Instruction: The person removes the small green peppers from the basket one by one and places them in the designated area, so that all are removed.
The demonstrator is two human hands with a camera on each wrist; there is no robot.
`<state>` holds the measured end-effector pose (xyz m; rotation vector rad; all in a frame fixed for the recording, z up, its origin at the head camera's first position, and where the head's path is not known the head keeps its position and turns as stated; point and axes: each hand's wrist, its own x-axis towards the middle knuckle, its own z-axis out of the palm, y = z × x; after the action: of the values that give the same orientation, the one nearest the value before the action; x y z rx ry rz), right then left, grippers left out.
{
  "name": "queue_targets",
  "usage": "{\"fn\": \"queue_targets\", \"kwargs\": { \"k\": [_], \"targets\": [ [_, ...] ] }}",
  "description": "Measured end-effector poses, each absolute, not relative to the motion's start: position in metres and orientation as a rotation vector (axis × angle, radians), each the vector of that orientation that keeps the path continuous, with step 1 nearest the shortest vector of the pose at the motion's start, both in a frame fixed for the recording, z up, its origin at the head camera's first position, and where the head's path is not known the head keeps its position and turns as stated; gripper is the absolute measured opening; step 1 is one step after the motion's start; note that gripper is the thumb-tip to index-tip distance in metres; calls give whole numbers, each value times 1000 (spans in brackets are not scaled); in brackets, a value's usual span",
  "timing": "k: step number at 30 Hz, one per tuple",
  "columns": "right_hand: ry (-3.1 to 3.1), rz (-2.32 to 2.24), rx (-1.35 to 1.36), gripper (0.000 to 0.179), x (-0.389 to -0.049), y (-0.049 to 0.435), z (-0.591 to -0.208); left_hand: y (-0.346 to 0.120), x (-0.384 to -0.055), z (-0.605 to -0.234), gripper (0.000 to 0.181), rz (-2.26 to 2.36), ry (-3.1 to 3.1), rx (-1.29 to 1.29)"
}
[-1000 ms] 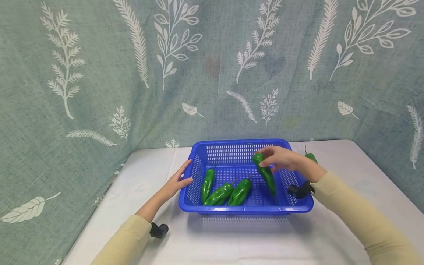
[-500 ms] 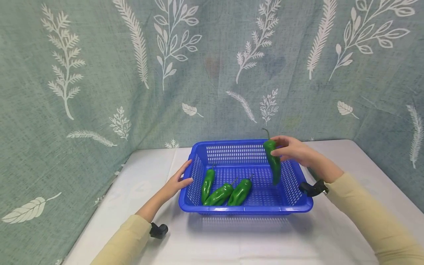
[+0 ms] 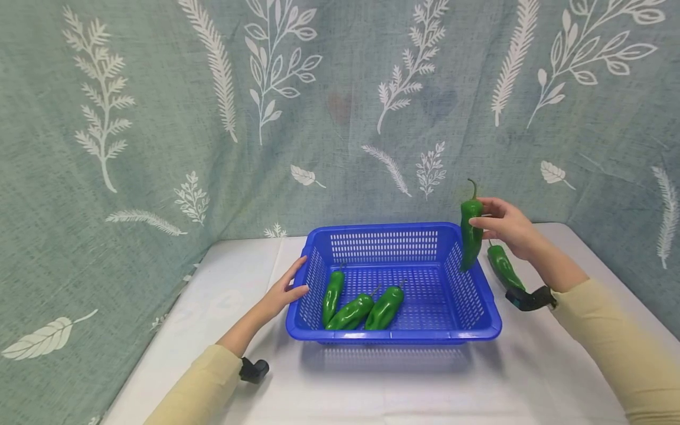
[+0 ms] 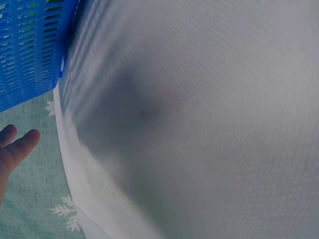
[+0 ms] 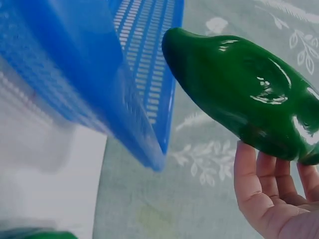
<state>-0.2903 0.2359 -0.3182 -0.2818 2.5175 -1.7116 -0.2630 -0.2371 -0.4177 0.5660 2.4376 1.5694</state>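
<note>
My right hand [image 3: 507, 227] pinches a long green pepper [image 3: 471, 233] by its side, stem up, over the right rim of the blue plastic basket [image 3: 393, 335]. The right wrist view shows the same glossy pepper [image 5: 244, 94] large, with the fingertips along its lower side. My left hand [image 3: 281, 292] rests on the basket's left rim, thumb and fingers spread. In the left wrist view only a few fingers [image 4: 20, 149] show beside the basket wall [image 4: 30, 55]. Several peppers lie inside the basket: one upright along the left [image 3: 333, 295], two slanted near the front [image 3: 386, 308].
Another green pepper [image 3: 504, 267] lies on the white tabletop [image 3: 372, 389] right of the basket, partly behind the right wrist camera [image 3: 531, 298]. A grey-green curtain with white leaf prints [image 3: 340, 195] hangs behind and at both sides of the table.
My right hand has lifted the pepper up from inside the basket and carried it rightward to the right rim. The left hand has stayed on the left rim.
</note>
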Motion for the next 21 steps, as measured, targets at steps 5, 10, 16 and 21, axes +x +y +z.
{"fn": "queue_targets", "kwargs": {
  "k": [5,10,16,21],
  "targets": [
    [2551,-1735,-260,70,-292,252,-318,-239,-266,-422,68,1557,2454,555],
    [2624,-1707,-228,70,-297,266,-321,-232,-255,-406,66,1549,2460,567],
    [2710,-1623,-181,70,-302,280,-325,-228,-247,-396,65,1546,2463,567],
    [2760,-1590,-122,71,-306,292,-331,-227,-248,-398,65,1565,2465,563]
  ]
}}
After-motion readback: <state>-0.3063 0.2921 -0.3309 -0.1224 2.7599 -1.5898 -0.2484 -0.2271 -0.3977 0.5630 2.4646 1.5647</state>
